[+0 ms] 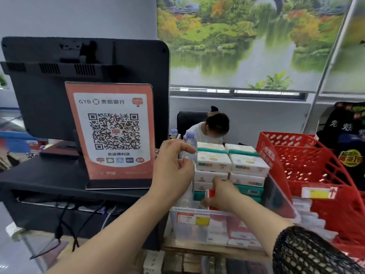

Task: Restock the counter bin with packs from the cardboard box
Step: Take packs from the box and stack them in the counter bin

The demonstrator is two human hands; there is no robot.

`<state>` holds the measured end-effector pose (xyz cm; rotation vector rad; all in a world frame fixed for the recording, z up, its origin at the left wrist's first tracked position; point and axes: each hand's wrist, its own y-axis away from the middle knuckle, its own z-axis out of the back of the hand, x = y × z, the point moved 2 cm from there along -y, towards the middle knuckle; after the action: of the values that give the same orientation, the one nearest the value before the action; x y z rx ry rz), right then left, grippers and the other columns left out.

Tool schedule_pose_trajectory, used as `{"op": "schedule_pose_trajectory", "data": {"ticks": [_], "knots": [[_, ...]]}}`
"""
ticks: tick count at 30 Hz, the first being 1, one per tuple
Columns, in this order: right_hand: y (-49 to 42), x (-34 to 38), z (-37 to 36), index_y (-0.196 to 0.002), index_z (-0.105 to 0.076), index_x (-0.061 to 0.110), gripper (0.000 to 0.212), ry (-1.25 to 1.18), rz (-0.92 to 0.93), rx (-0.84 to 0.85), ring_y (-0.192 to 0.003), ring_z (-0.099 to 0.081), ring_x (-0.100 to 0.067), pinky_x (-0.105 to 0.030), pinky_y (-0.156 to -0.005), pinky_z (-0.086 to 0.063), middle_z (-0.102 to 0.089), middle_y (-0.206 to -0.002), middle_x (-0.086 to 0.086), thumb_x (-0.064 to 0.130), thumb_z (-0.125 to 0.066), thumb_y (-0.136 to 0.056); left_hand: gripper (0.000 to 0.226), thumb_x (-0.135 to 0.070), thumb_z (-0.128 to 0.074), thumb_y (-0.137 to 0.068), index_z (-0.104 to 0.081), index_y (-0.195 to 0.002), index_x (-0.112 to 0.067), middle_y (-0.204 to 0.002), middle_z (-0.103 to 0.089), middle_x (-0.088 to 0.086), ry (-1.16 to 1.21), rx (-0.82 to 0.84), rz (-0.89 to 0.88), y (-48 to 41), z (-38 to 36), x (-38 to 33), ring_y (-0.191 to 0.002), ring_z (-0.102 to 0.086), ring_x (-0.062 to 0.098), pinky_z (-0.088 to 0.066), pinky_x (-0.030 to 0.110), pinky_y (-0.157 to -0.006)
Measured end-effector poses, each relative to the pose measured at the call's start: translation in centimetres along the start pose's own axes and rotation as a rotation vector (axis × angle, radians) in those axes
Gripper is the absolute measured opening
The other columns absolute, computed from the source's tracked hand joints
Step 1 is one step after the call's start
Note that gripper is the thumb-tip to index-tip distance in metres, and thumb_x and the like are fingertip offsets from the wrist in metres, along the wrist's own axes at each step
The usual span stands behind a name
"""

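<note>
A clear plastic counter bin holds stacked white and green tissue packs at the back, and red and white packs lie at its bottom front. My right hand reaches down into the bin in front of the stack and grips a red pack standing on edge. My left hand hovers at the stack's upper left corner, with the index finger and thumb spread apart and holding nothing. I cannot pick out the cardboard box.
Red perforated baskets stand right of the bin. A QR-code sign and a black monitor stand to its left. A water bottle and a seated person are behind the stack. More packs lie below the counter.
</note>
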<state>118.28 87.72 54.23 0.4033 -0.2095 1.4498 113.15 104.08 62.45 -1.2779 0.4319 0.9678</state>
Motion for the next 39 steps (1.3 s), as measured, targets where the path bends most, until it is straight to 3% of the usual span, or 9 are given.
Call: {"op": "schedule_pose_trajectory", "data": {"ticks": [2,7,10,16,19,24,31,34,39], "knots": [[-0.3,0.1,-0.3,-0.135,-0.044,0.023,0.069,0.152,0.007,0.050,-0.118,-0.054,-0.027,-0.038,-0.100,-0.046,-0.053,-0.132,-0.004,0.047,-0.072,-0.076,0.036,0.002,-0.054,-0.084,-0.059,-0.085,-0.033,-0.107,-0.049,-0.017,-0.005,0.003,0.007,0.0,-0.3,0.3,-0.104,-0.051,-0.003,-0.047,0.011,-0.083],[-0.1,0.5,0.2,-0.119,-0.057,0.016,0.029,0.503,0.010,0.078,-0.109,-0.058,-0.026,-0.035,-0.086,-0.049,-0.059,-0.121,-0.006,0.022,-0.055,-0.091,0.037,0.005,-0.052,-0.084,-0.059,-0.083,-0.032,-0.105,-0.048,-0.017,0.053,0.009,0.010,0.3,-0.8,0.2,-0.106,-0.052,0.000,-0.049,0.011,-0.079],[-0.1,1.1,0.6,-0.113,-0.060,0.015,0.026,0.500,0.119,0.056,-0.104,-0.059,-0.027,-0.034,-0.080,-0.049,-0.062,-0.116,-0.006,0.025,-0.058,-0.089,0.038,0.004,-0.052,-0.085,-0.058,-0.082,-0.033,-0.104,-0.047,-0.019,0.042,0.004,0.014,0.3,-0.8,0.0,-0.107,-0.051,0.002,-0.048,0.008,-0.077],[-0.6,1.2,-0.4,-0.133,-0.055,0.020,0.042,0.386,0.090,0.439,-0.126,-0.047,-0.027,-0.044,-0.107,-0.038,-0.051,-0.140,-0.003,0.036,-0.048,-0.095,0.034,0.002,-0.052,-0.087,-0.059,-0.083,-0.031,-0.109,-0.047,-0.012,0.023,0.022,0.031,0.2,-0.4,-0.2,-0.108,-0.052,0.006,-0.047,0.004,-0.072],[-0.7,0.7,-0.8,-0.141,-0.044,0.015,0.048,0.414,0.036,0.446,-0.134,-0.039,-0.030,-0.044,-0.109,-0.032,-0.041,-0.148,-0.006,0.031,-0.046,-0.096,0.029,0.001,-0.052,-0.088,-0.061,-0.088,-0.026,-0.112,-0.047,-0.011,0.011,0.033,0.045,0.1,-0.3,-0.1,-0.108,-0.050,0.006,-0.044,-0.001,-0.070],[-0.4,0.5,-0.6,-0.139,-0.047,0.018,0.047,0.350,0.030,0.451,-0.132,-0.041,-0.029,-0.044,-0.108,-0.034,-0.044,-0.146,-0.004,0.032,-0.050,-0.094,0.030,0.003,-0.052,-0.087,-0.061,-0.087,-0.025,-0.110,-0.047,-0.012,0.033,0.041,0.047,0.3,-0.6,0.0,-0.109,-0.050,0.007,-0.045,0.001,-0.070],[1.2,0.9,2.0,-0.120,-0.065,0.021,0.028,-0.047,0.051,0.162,-0.105,-0.055,-0.019,-0.034,-0.096,-0.046,-0.061,-0.121,-0.002,0.025,-0.053,-0.095,0.029,0.003,-0.054,-0.085,-0.063,-0.089,-0.025,-0.107,-0.050,-0.015,0.024,0.043,0.042,1.4,0.2,0.9,-0.103,-0.051,-0.003,-0.048,0.009,-0.077],[2.6,1.4,2.7,-0.124,-0.061,0.021,0.029,-0.333,0.016,0.006,-0.105,-0.056,-0.018,-0.035,-0.094,-0.049,-0.061,-0.118,0.000,0.026,-0.052,-0.096,0.030,0.001,-0.055,-0.084,-0.063,-0.090,-0.027,-0.105,-0.051,-0.015,0.019,0.037,0.051,2.1,1.1,1.1,-0.100,-0.051,-0.004,-0.047,0.007,-0.074],[6.4,3.7,3.3,-0.142,-0.039,0.025,0.046,-0.745,-0.015,-0.273,-0.113,-0.054,-0.024,-0.046,-0.094,-0.050,-0.050,-0.137,-0.003,0.036,-0.044,-0.098,0.033,-0.001,-0.054,-0.084,-0.060,-0.099,-0.029,-0.112,-0.056,-0.009,0.081,0.047,0.067,3.1,2.8,0.5,-0.101,-0.053,-0.001,-0.046,0.010,-0.078]]}}
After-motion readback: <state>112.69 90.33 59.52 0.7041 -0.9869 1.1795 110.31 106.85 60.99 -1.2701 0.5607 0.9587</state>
